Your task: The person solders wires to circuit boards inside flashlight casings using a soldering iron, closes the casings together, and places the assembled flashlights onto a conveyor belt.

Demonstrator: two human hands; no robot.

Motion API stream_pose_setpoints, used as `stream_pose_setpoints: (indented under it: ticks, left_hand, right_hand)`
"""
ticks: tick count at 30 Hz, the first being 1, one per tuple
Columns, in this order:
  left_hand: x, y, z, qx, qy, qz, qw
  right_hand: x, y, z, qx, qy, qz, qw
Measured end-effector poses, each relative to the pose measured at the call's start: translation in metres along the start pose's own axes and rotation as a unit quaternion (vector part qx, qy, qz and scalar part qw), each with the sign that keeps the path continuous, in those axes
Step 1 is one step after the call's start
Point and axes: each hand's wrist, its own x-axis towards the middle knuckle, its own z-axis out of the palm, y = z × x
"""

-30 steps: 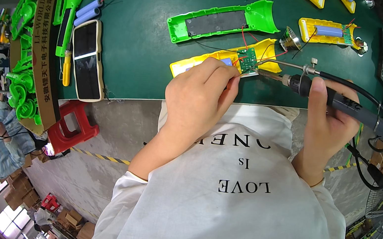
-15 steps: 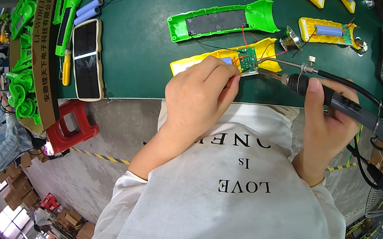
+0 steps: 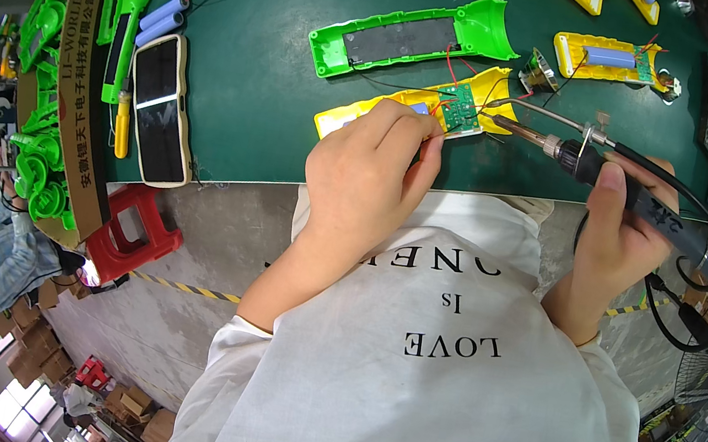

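My right hand (image 3: 619, 212) grips a dark soldering iron (image 3: 598, 170) with a metal solder-feed tube (image 3: 542, 112) along it. The iron's tip sits just right of a small green circuit board (image 3: 461, 110). That board lies in a yellow plastic housing half (image 3: 497, 88) beside a blue cell mostly covered by my fingers. My left hand (image 3: 372, 164) is closed over this housing, its thumb and forefinger pinched near the board; whether a wire is between them is hidden. Red and black wires run from the board to a green housing half (image 3: 330, 49) with a dark panel, just beyond.
A round metallic lamp part (image 3: 539, 70) and another yellow housing (image 3: 606, 59) with board and cell lie at right. On the left are a phone-shaped item with dark panels (image 3: 164, 89), blue cells (image 3: 162, 19), a yellow-handled screwdriver (image 3: 122, 129) and a carton (image 3: 79, 85) of green parts.
My right hand has moved slightly right and down with the soldering iron, drawing its tip back from the circuit board's lower edge. My left hand has stayed in place.
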Motion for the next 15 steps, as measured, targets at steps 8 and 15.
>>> stream_pose_setpoints:
  ticks: [8, 15]
  left_hand:
    - [-0.001, 0.000, -0.004, -0.007, -0.033, -0.009, 0.999]
    - [0.002, -0.002, -0.020, 0.082, -0.122, -0.041, 0.988]
  right_hand:
    - [0.004, 0.007, -0.007, 0.000, 0.040, -0.036, 0.999]
    - [0.021, 0.020, -0.023, 0.036, 0.151, -0.055, 0.986]
